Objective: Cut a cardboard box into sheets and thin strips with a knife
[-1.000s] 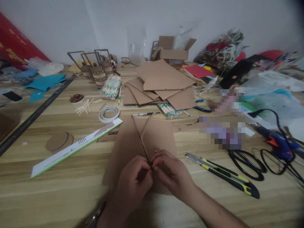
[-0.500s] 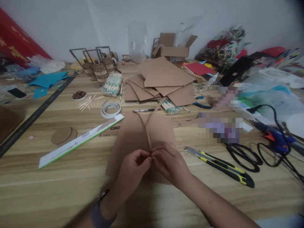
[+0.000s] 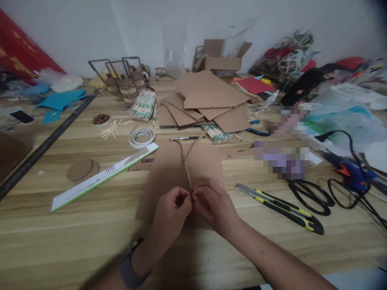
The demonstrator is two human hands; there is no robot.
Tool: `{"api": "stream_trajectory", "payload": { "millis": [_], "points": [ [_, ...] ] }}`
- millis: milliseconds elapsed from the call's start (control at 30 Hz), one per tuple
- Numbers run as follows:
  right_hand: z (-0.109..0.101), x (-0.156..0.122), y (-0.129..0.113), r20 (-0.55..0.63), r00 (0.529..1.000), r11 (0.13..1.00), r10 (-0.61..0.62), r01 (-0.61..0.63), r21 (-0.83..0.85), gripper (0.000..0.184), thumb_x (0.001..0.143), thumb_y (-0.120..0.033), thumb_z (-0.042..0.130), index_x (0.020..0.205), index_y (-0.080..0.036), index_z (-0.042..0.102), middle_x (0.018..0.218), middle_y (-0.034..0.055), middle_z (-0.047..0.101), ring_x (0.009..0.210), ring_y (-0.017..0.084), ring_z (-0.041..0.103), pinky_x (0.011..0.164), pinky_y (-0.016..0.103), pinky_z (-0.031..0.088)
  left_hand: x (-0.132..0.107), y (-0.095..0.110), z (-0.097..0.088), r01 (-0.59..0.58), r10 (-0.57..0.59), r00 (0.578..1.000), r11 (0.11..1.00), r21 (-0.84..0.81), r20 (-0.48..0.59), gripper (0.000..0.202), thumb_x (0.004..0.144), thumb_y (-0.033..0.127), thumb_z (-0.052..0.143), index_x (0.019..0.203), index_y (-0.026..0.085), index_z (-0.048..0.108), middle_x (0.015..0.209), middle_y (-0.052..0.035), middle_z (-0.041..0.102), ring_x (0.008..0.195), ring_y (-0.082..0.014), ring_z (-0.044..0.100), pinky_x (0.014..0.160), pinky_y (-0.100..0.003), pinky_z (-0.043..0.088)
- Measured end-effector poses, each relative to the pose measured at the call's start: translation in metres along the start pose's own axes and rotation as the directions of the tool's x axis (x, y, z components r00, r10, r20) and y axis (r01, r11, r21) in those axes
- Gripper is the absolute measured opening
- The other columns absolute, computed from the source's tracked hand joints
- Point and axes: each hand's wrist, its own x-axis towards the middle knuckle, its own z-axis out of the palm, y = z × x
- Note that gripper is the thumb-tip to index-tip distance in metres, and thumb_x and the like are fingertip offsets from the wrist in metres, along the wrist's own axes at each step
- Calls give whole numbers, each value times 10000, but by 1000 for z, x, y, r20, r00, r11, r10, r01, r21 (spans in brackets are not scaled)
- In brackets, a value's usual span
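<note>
My left hand (image 3: 174, 204) and my right hand (image 3: 213, 203) meet fingertip to fingertip, both pinching the near end of a narrow cardboard strip (image 3: 185, 171). Toward its far end the strip splits into two diverging pieces, one curling left and one reaching right. Beneath it lies a flat cardboard sheet (image 3: 165, 173) on the wooden table. The exact pinch point is hidden by my fingers. A yellow and black utility knife (image 3: 281, 209) rests to the right of my right hand. On the left side, a white ruler with a green edge (image 3: 104, 177) lies aslant.
Beyond the sheet are a pen (image 3: 187, 138), a tape roll (image 3: 142, 138) and stacked cardboard pieces (image 3: 211, 92). Cardboard discs (image 3: 80, 170) lie partly under the ruler. Black-handled scissors (image 3: 311, 197) and a blue glue gun (image 3: 352, 173) with its cord sit at right. Small wooden buckets (image 3: 127, 90) stand at the back.
Both hands keep their pinch on the strip with barely any movement. The whole view has shifted slightly.
</note>
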Motion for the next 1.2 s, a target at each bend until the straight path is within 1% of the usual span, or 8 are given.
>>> {"api": "stream_trajectory", "payload": {
  "millis": [133, 333, 433, 700, 867, 1067, 1133, 1200],
  "points": [
    [2, -1, 5, 2, 999, 998, 49, -49, 33, 117, 878, -119, 570, 869, -235, 581, 852, 17, 689, 832, 176, 643, 775, 334, 478, 0, 1, -1, -43, 44, 999, 998, 42, -11, 207, 722, 391, 486, 648, 217, 570, 585, 28, 564, 561, -148, 523, 528, -247, 372],
    [-6, -1, 3, -3, 999, 999, -34, 33, -42, 104, 900, -130, 570, 940, -218, 609, 914, 28, 707, 828, 161, 648, 835, 355, 448, -1, 1, -3, -142, 151, 985, 984, 103, -79, 214, 764, 377, 494, 679, 212, 599, 609, 17, 600, 576, -153, 555, 544, -247, 392],
    [-9, 0, -1, -41, 999, 996, -33, 30, -84, 95, 901, -145, 576, 941, -223, 611, 899, 23, 710, 819, 163, 646, 861, 369, 434, -2, 0, -2, -187, 202, 974, 972, 143, -105, 207, 777, 357, 496, 685, 210, 610, 629, 7, 627, 581, -154, 567, 550, -249, 399],
    [-9, 0, -6, -19, 998, 986, -66, 63, -153, 107, 923, -144, 557, 912, -218, 633, 864, 10, 714, 809, 153, 634, 906, 361, 398, -2, -6, 2, -246, 268, 958, 951, 188, -102, 183, 788, 327, 500, 680, 212, 593, 639, -2, 633, 586, -159, 572, 562, -259, 401],
    [-10, 1, -5, 17, 997, 979, -73, 75, -190, 131, 928, -139, 540, 851, -216, 614, 814, 7, 687, 751, 156, 587, 834, 343, 400, 0, -8, 1, -258, 273, 960, 948, 187, -62, 171, 790, 306, 500, 669, 214, 578, 629, 3, 615, 588, -156, 555, 566, -260, 394],
    [-9, 0, 0, 80, 996, 1000, 30, -30, -9, 101, 867, -126, 563, 838, -218, 593, 833, 20, 670, 796, 175, 604, 779, 337, 429, 0, -9, 2, -298, 308, 951, 939, 173, -34, 132, 772, 268, 506, 663, 215, 559, 624, 18, 577, 586, -141, 517, 558, -245, 373],
    [-9, 0, 2, 109, 986, 987, 123, -133, 89, 111, 834, -115, 566, 823, -223, 593, 843, 25, 668, 812, 180, 612, 758, 329, 447, -1, -7, 1, -320, 327, 945, 934, 156, -20, 119, 766, 246, 499, 669, 213, 558, 630, 20, 572, 592, -137, 514, 562, -241, 373],
    [-10, 2, 3, 177, 957, 934, 231, -269, 237, 121, 820, -110, 550, 794, -224, 582, 831, 23, 655, 795, 170, 614, 720, 304, 468, -2, -4, -1, -347, 350, 937, 929, 130, -4, 111, 766, 232, 497, 674, 211, 556, 630, 26, 558, 590, -130, 503, 557, -234, 368]
  ]
}}
